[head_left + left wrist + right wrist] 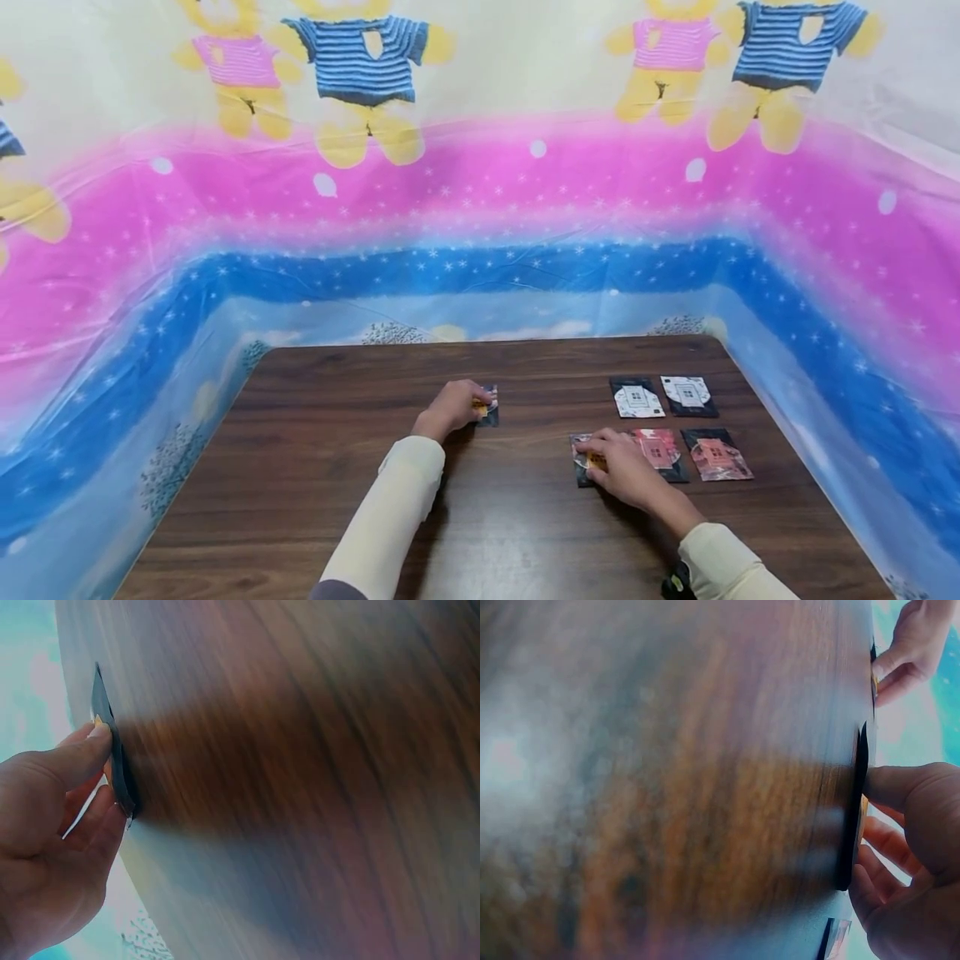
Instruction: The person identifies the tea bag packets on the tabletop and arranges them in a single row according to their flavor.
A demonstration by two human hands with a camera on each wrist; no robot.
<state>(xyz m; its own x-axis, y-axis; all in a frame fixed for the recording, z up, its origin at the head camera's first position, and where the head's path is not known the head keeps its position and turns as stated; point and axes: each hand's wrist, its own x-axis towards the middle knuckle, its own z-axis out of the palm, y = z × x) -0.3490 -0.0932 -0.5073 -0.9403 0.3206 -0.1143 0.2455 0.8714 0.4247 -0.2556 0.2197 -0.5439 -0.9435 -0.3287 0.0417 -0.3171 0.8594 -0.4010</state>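
My left hand (453,406) is over a small flat dark packet (492,412) with an orange patch, near the middle of the table. In the left wrist view, its thumb and fingers (94,754) pinch this packet (120,769), seen nearly edge-on. My right hand (628,468) holds a similar packet (581,477) at the front of a group, partly covering it. The right wrist view shows the thumb and curled fingers (885,844) on that packet (853,825), which lies along the tabletop. Right beside this hand is a red and black packet (662,450).
A pink and black packet (716,455) lies at the right. Behind it are two black and white packets, one on the left (636,398) and one on the right (688,395). The brown wooden table (322,475) is bordered by a patterned cloth (480,275).
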